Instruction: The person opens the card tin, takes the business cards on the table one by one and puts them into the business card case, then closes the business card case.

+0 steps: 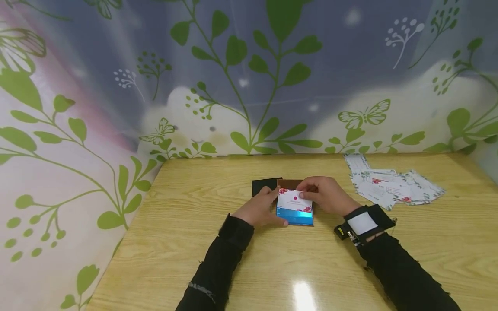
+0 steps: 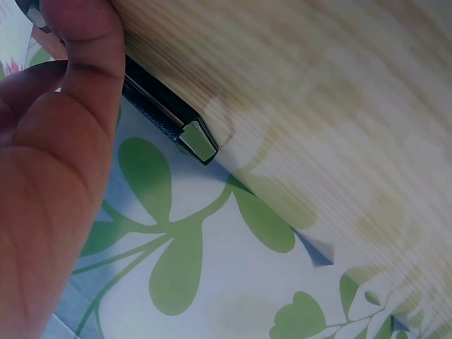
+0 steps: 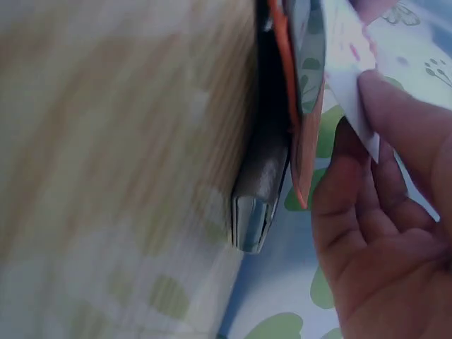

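A white card (image 1: 288,205) with red flowers at its corners lies over an opened card holder (image 1: 294,219) in the head view. The holder shows a shiny blue inner face, a brown part behind and a black part (image 1: 264,185) at the back left. My right hand (image 1: 330,195) pinches the card's right side between thumb and fingers; the right wrist view shows this card (image 3: 347,63) tilted off the mirror-like face. At the holder's left edge, my left hand (image 1: 256,210) grips it, thumb at the lower corner. Its fingers are partly hidden in the left wrist view.
Several white flowered cards (image 1: 383,188) lie overlapping at the back right of the wooden table (image 1: 175,242). A leaf-printed cloth (image 1: 218,116) stands along the table's back and left edges. Both wrists wear black bands.
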`<move>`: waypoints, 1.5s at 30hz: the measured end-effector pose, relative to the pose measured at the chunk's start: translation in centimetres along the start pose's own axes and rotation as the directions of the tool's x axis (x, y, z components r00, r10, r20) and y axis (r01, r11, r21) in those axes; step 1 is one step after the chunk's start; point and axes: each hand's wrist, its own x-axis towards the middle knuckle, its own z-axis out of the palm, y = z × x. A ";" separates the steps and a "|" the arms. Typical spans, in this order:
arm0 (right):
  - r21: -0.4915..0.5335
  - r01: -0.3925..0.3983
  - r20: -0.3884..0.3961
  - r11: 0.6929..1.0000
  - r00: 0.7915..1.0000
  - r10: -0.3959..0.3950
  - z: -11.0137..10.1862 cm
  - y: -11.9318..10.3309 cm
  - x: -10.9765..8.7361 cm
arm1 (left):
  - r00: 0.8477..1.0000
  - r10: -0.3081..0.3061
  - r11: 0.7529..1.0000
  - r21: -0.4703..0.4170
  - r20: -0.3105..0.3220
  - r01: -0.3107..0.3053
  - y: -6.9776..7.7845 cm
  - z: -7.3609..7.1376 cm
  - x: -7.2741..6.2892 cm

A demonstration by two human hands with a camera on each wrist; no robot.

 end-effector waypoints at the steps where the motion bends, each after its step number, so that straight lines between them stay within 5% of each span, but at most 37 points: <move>1: -0.002 0.008 0.009 1.000 1.000 -0.008 0.1 0.0 0.0 | 1.000 0.000 1.000 -0.001 0.001 0.000 0.0 0.0 0.0; 14: -0.083 0.106 0.219 0.991 0.972 -0.085 -0.7 -1.1 -0.2 | 1.000 0.008 1.000 -0.028 0.008 -0.008 0.1 -0.1 -0.5; 17: -0.104 0.031 0.154 0.994 0.988 -0.015 -2.0 -1.3 -0.6 | 1.000 0.009 1.000 -0.029 0.012 -0.008 0.1 0.0 -0.4; 20: -0.184 -0.096 0.002 0.978 0.995 0.098 -4.0 -0.6 -1.1 | 1.000 0.009 0.999 -0.039 0.020 -0.008 0.0 0.2 -0.4; 24: -0.350 -0.305 -0.155 0.886 0.951 0.266 -6.9 1.7 -2.5 | 1.000 0.008 0.999 -0.054 0.028 -0.007 0.0 0.2 -0.5; 29: -0.411 -0.470 -0.178 0.781 0.882 0.437 -9.4 4.9 -4.7 | 1.000 0.010 0.999 -0.045 0.026 -0.009 -0.1 0.1 -0.4; 33: -0.367 -0.513 -0.173 0.776 0.857 0.485 -9.8 6.3 -5.4 | 1.000 0.013 0.998 -0.054 0.028 -0.011 -0.2 0.0 -0.3; 45: -0.324 -0.508 -0.076 0.798 0.855 0.513 -9.7 5.6 -5.5 | 0.999 0.015 0.998 -0.065 0.030 -0.013 -0.2 0.0 -0.4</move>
